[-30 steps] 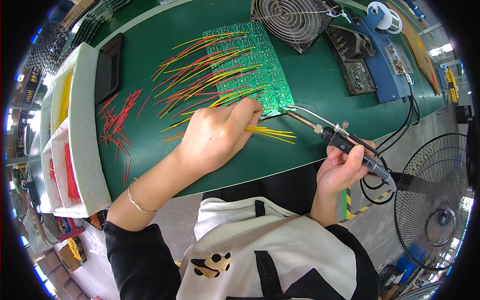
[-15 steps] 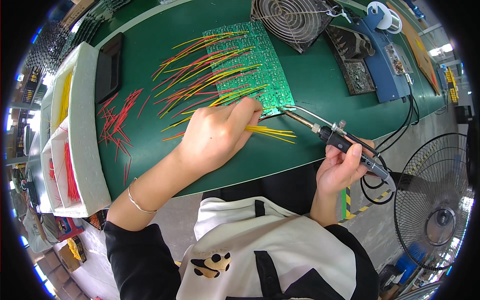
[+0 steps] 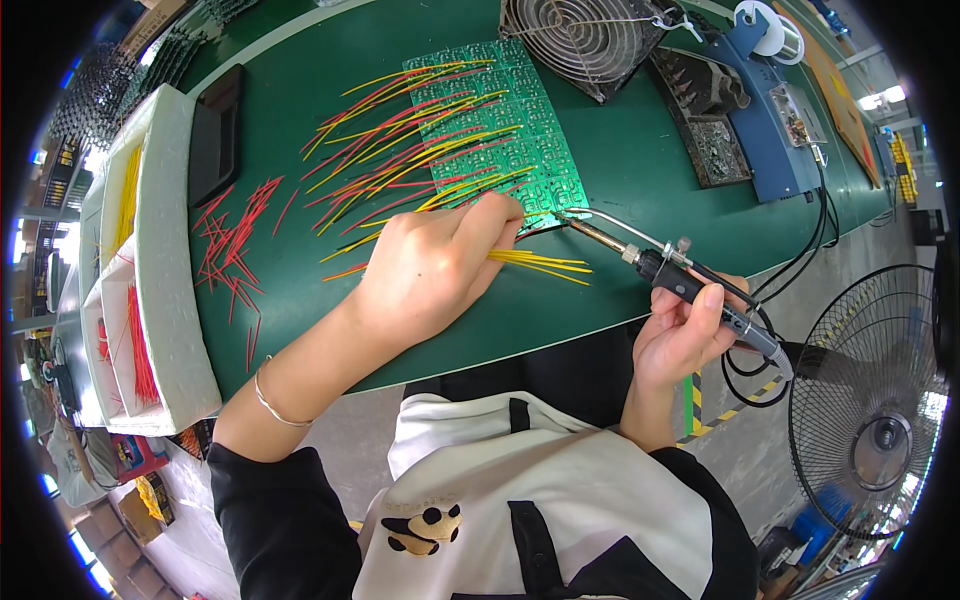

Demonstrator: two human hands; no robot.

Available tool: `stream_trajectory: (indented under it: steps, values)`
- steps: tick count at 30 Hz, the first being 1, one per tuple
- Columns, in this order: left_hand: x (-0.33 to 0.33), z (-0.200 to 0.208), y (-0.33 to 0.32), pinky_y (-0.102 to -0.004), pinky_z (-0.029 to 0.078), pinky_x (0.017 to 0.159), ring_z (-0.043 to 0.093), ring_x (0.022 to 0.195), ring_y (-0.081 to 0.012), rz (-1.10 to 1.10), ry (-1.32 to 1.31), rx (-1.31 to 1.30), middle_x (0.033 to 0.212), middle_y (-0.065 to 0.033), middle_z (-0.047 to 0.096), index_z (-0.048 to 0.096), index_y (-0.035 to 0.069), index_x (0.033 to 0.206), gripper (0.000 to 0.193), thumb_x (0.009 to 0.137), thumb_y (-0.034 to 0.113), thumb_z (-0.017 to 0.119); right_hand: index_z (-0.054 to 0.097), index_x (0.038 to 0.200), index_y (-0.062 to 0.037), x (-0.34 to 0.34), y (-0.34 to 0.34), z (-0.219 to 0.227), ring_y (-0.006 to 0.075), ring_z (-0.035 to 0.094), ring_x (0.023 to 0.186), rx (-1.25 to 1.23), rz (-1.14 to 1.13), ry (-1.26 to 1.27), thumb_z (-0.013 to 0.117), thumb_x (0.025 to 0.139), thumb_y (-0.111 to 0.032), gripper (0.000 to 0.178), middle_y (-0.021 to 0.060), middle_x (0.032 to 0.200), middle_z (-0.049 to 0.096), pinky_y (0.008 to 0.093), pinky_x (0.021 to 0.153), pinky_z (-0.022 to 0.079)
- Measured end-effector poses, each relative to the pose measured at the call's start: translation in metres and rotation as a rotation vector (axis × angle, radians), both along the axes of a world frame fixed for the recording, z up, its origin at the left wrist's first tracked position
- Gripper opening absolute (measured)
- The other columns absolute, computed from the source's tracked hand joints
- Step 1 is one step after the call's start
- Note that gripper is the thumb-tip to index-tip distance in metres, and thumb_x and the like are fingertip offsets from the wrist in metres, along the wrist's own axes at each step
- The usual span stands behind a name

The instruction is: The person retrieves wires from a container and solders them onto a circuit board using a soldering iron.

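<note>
My left hand (image 3: pixel 432 262) is closed over the near edge of a green circuit board panel (image 3: pixel 545 130), gripping a bundle of yellow wires (image 3: pixel 545 263) whose ends stick out to the right. One yellow wire end runs from its fingertips to the board. My right hand (image 3: pixel 692 330) holds a black soldering iron (image 3: pixel 683 285) with a thin metal solder-feed tube along it. The iron's tip and the tube's end meet at the board's near right corner. Rows of red and yellow wires (image 3: pixel 400 150) stretch leftward from the board.
Loose red wires (image 3: pixel 235 245) lie left of the board, near a black tray (image 3: pixel 217 135). A white foam box (image 3: pixel 175 270) holds more wires. A fume fan (image 3: pixel 585 40) stands behind; a blue soldering station (image 3: pixel 765 125) and iron stand (image 3: pixel 700 120) are at right. A floor fan (image 3: pixel 870 405) is beside the table.
Almost nothing differs. The circuit board and its wires have shifted very slightly, while both hands and the soldering iron keep nearly the same place.
</note>
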State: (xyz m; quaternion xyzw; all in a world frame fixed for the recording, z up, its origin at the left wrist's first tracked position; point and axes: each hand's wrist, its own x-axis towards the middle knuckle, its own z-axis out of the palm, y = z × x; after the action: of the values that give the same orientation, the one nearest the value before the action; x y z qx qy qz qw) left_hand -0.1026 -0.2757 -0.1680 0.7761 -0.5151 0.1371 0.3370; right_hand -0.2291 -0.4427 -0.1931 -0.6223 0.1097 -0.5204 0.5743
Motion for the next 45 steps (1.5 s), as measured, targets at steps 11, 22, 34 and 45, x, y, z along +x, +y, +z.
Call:
stream_trajectory:
  steps: [11,22,34,45]
  values:
    - [-0.001,-0.002,0.0,-0.0292,0.041,0.04,0.053,0.044,-0.0187,-0.001,0.006,-0.005,0.055,-0.008,0.054,0.054,0.002,0.081,0.013,0.073,-0.001,0.064,0.046,0.079,0.0014,0.0,0.001,0.0,0.0048,0.036,0.038,0.036,-0.002,-0.009,0.047,0.087,-0.021,0.024,0.0058,0.054,0.049,0.0169,0.039,0.029]
    - [-0.002,0.004,0.002,-0.0303,0.042,0.042,0.055,0.046,-0.0194,0.031,0.044,0.051,0.059,-0.0085,0.056,0.054,0.002,0.083,0.014,0.075,0.004,0.065,0.044,0.08,-0.0011,0.0,0.001,0.004,0.0062,0.035,0.039,0.209,-0.036,-0.067,0.041,0.089,-0.024,0.025,0.0037,0.051,0.043,0.0184,0.038,0.031]
    - [0.025,0.059,0.007,-0.0347,0.046,0.056,0.058,0.068,-0.0258,0.272,-0.235,0.094,0.081,-0.0069,0.059,0.054,0.004,0.087,0.016,0.072,0.0,0.055,0.046,0.084,-0.001,-0.004,-0.009,0.007,0.0047,0.034,0.04,0.291,0.058,-0.163,0.042,0.09,-0.021,0.021,0.0028,0.052,0.042,0.0163,0.037,0.027]
    - [0.041,0.007,0.012,-0.0349,0.052,0.053,0.064,0.067,-0.024,0.455,-0.257,0.48,0.125,-0.0083,0.049,0.049,0.011,0.12,0.047,0.073,0.012,0.054,0.048,0.084,-0.001,-0.005,-0.001,0.005,0.0044,0.027,0.043,0.376,0.09,-0.162,0.042,0.091,-0.02,0.021,-0.001,0.053,0.037,0.0196,0.039,0.02]
